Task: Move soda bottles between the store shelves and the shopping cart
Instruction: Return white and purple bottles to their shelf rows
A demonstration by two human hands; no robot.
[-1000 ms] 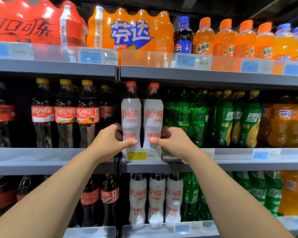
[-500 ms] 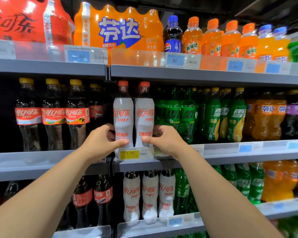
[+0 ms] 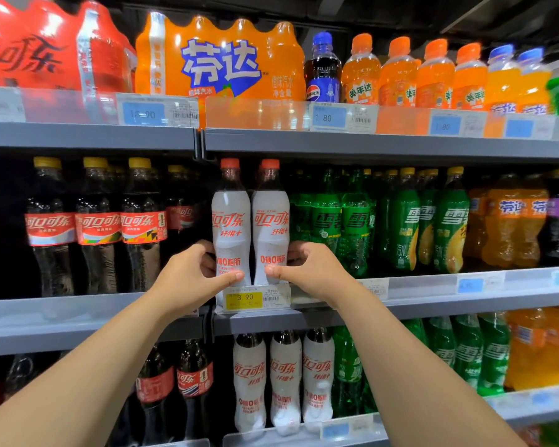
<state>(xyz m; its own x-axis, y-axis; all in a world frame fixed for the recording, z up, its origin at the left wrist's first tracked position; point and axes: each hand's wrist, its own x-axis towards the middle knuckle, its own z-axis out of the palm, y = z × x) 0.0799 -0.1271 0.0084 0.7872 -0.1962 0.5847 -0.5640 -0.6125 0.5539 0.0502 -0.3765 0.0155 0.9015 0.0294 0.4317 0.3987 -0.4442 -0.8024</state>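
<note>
Grey store shelving fills the frame, stocked with soft drinks on three levels. On the top shelf [image 3: 368, 145] sit a red shrink-wrapped multipack [image 3: 29, 53] and an orange multipack [image 3: 220, 59], then a small blue-capped cola bottle [image 3: 322, 72] and a row of small orange soda bottles [image 3: 397, 75]. The middle shelf [image 3: 78, 317] carries dark cola bottles with yellow caps [image 3: 97, 227] on the left, green bottles of lemon-lime soda [image 3: 407, 221] to the right of centre, and more orange soda at the far right. Three white-sleeved bottles [image 3: 283, 382] stand on the level below, beside more green ones. At the centre of the middle shelf, just behind a yellow price tag [image 3: 244, 298] marked 3.90, two red-capped cola bottles in white sleeves stand upright and touching. Both bare arms reach up from the bottom of the frame. The left hand [image 3: 191, 279] grips the left white bottle [image 3: 230, 221] low on its body, thumb laid across the front and fingers curled round its outer side. The right hand [image 3: 313, 269] holds the right white bottle [image 3: 270, 221] the same way, mirrored, the two thumb tips close together, a narrow gap between them.
</note>
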